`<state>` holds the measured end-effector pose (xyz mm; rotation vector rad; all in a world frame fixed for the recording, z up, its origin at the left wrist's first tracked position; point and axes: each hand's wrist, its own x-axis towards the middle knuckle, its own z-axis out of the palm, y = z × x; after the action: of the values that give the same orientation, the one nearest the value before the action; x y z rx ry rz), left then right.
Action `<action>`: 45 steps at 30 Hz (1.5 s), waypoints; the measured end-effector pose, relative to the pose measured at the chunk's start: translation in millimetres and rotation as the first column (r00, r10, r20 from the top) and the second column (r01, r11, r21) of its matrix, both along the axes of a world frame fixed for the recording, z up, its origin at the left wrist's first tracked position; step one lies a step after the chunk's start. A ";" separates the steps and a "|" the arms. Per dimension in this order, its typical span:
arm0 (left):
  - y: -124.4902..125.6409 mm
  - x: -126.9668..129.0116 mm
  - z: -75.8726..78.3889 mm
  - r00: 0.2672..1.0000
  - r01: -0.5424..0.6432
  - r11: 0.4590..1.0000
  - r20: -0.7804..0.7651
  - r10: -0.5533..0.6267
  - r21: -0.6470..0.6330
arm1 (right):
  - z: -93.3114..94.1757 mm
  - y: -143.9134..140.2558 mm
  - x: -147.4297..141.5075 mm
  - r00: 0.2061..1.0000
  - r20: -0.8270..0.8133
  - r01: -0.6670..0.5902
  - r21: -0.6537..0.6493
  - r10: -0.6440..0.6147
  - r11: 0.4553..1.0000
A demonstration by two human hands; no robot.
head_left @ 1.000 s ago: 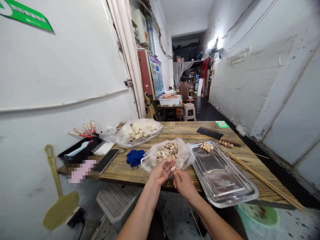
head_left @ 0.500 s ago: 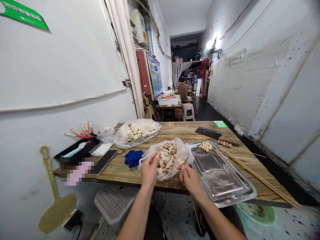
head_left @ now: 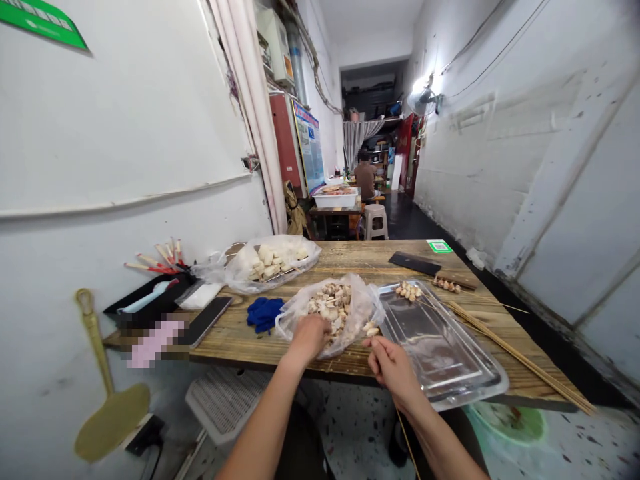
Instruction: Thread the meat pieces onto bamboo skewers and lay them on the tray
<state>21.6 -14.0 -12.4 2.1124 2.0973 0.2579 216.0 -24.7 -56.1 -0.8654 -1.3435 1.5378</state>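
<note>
Two pieces sat on the skewer (head_left: pixel 406 437) pinched in the right hand (head_left: pixel 393 363). Left hand (head_left: pixel 310 335) dug closed-fingered into the bag of pieces (head_left: pixel 333 313), at ten o'clock from the right; spearing centrally seemed wise.

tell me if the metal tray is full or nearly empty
Nearly empty: the metal tray holds only one filled skewer at its far end.

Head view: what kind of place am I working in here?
Probably the back prep passage of a small skewer eatery. A bag of food pieces lies by a steel tray and bamboo skewers on a wooden table; a seated person is beyond.
</note>
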 end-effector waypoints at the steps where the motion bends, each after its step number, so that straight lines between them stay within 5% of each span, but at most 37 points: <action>1: 1.6 -0.6 -2.7 1.000 0.013 1.000 -0.002 -0.013 0.008 | -0.2 -0.9 -0.9 1.000 0.011 -0.010 0.003 0.010 1.000; 6: 8.3 -7.0 -19.8 0.967 -0.031 0.991 0.256 -0.003 0.130 | -3.5 -8.1 -7.0 0.993 0.069 -0.098 0.017 0.096 0.995; 11: 9.3 -0.8 -28.5 0.646 -0.194 0.968 0.764 0.006 0.157 | -12.3 -4.7 -18.1 0.990 0.116 -0.090 0.080 0.081 0.993; 15: 4.2 16.2 -23.3 0.446 -0.256 0.963 0.894 0.041 0.083 | -2.2 13.1 -34.2 0.983 0.127 0.105 0.219 -0.135 0.970; 19: -4.7 20.5 -11.4 0.330 -0.179 0.984 0.943 0.036 0.024 | 14.0 28.5 -46.3 0.964 0.159 0.154 0.322 -0.214 0.934; 24: -13.5 12.3 -5.1 0.288 -0.100 0.995 0.957 0.023 0.006 | 20.6 33.9 -48.8 0.960 0.232 0.059 0.382 -0.158 0.922; 31: -7.6 13.2 -5.7 0.224 -0.218 0.975 0.974 0.013 0.037 | 28.6 35.6 -58.3 0.873 0.382 0.051 0.548 -0.304 0.835; 37: -5.7 6.8 9.3 0.113 -0.275 0.961 0.993 0.027 0.005 | 39.7 36.8 -63.8 0.887 0.389 0.007 0.528 -0.249 0.849; 45: -14.1 8.4 4.4 0.269 -0.300 0.944 0.962 -0.051 0.134 | 46.4 43.4 -59.3 0.951 0.298 -0.047 0.412 -0.086 0.910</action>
<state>30.0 -28.1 -8.0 1.1701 1.3991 1.5361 156.8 18.7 -9.7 -0.8629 -1.8034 1.0614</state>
